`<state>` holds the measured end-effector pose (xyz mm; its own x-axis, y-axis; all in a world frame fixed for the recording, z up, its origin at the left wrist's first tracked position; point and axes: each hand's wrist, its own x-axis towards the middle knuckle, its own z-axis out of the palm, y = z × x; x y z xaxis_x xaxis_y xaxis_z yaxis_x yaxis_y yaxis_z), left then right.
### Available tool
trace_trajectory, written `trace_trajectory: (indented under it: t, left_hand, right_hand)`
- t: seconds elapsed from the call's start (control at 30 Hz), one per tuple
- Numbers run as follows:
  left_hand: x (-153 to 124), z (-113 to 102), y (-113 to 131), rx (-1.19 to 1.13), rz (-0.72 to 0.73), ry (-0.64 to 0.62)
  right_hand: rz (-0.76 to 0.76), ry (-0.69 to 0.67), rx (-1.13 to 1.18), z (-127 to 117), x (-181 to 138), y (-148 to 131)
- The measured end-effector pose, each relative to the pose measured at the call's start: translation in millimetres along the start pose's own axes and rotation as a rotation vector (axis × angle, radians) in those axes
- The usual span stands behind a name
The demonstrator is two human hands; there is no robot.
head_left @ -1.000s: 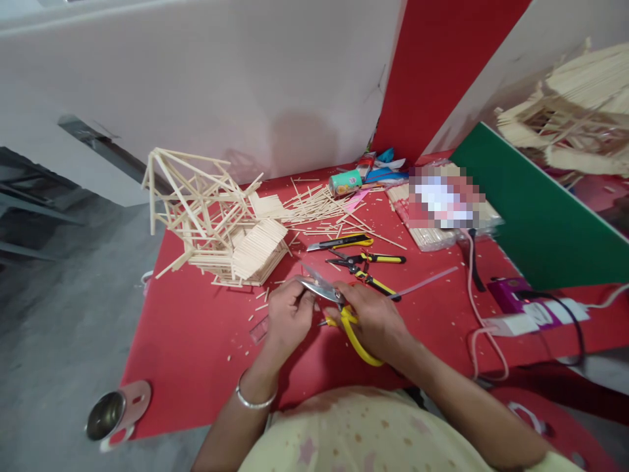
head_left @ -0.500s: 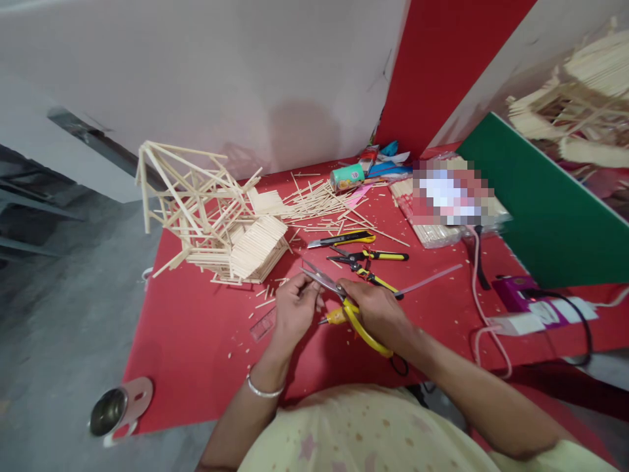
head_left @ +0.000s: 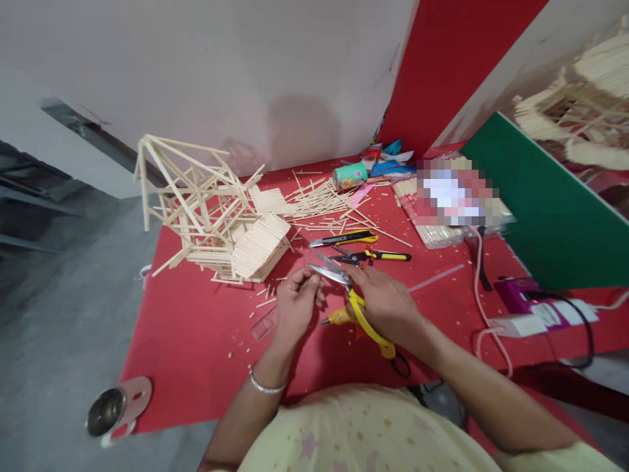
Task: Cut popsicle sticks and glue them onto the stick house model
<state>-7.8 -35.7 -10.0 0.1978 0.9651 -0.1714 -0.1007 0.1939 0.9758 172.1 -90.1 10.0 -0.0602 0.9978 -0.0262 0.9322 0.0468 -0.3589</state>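
Note:
My right hand [head_left: 386,303] grips yellow-handled scissors [head_left: 354,305] above the red table [head_left: 196,341], blades pointing up-left and slightly parted. My left hand [head_left: 295,305] is pinched closed right at the blade tips, holding something thin that I cannot make out. A wooden stick model [head_left: 211,210] of frames and a slatted roof stands at the table's left rear. Loose thin sticks [head_left: 319,200] lie scattered behind the hands.
A yellow utility knife [head_left: 344,238], yellow-handled pliers [head_left: 373,256], a small green can [head_left: 348,176] and a packet of sticks [head_left: 452,210] lie behind. A green board [head_left: 545,210], purple device [head_left: 521,292] and cables sit right. A steel cup [head_left: 104,413] sits on the floor at left.
The view has shifted slightly. My right hand and the scissors have moved a little right and up, and the blades sit nearer my left fingertips.

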Motion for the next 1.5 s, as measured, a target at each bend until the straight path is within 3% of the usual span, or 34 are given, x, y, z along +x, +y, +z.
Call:
trace_trajectory:
  t: [0.2, 0.7, 0.93, 1.13, 1.5]
  left_hand:
    - [-3.9, -0.5, 1.3, 0.057, 0.027, 0.013]
    - [-6.2, -1.0, 14.6, 0.215, 0.072, -0.015]
    - [-8.2, -0.9, 16.2, 0.324, 0.159, -0.049]
    - [-5.7, -1.4, 12.6, 0.297, 0.116, -0.043]
    - [0.1, -10.0, 6.9, 0.349, 0.138, -0.059]
  right_hand:
    - [-0.038, -0.001, -0.091, 3.8, -5.2, -5.8]
    - [-0.107, 0.043, -0.042, 1.5, -8.9, -9.1]
    - [-0.069, -0.082, 0.053, 5.6, -7.0, -2.2]
    - [-0.079, -0.014, -0.056, 0.0, -5.6, -1.9]
    - [-0.083, -0.120, -0.045, -8.6, -3.5, -2.6]
